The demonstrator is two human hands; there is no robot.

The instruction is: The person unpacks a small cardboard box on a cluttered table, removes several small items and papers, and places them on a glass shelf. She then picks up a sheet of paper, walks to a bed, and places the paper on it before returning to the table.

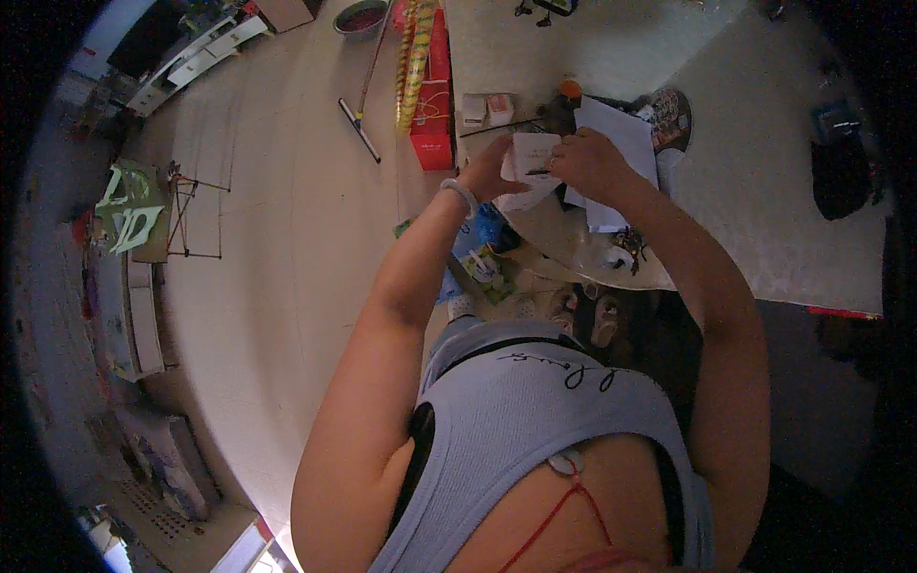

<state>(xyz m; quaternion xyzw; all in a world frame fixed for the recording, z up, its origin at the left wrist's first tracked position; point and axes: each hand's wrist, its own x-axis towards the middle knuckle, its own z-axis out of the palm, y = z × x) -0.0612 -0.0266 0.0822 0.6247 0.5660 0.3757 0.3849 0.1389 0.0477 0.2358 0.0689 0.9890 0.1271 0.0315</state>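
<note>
A small white box or pack [536, 152] bearing print is held over the near end of the pale tabletop. My left hand [491, 172], with a pale bangle at the wrist, grips its left side, thumb and fingers apart around it. The fingers of my right hand [591, 161] bend over its right edge and hide that part. Whitish material, perhaps paper, shows just below the box. White paper sheets [617, 136] lie beneath and beyond my right hand. Two small boxes [488, 109] sit past my left hand, near a thin dark rod [501, 127].
An orange-capped container [570, 89] and a filled round tray [666, 118] stand farther back on the table. Small dark items [629, 251] lie near its rounded edge. Left of the table are a red paper bag [433, 129], a floor squeegee [360, 130] and a basin [360, 18]. Packets [483, 268] lie below the edge.
</note>
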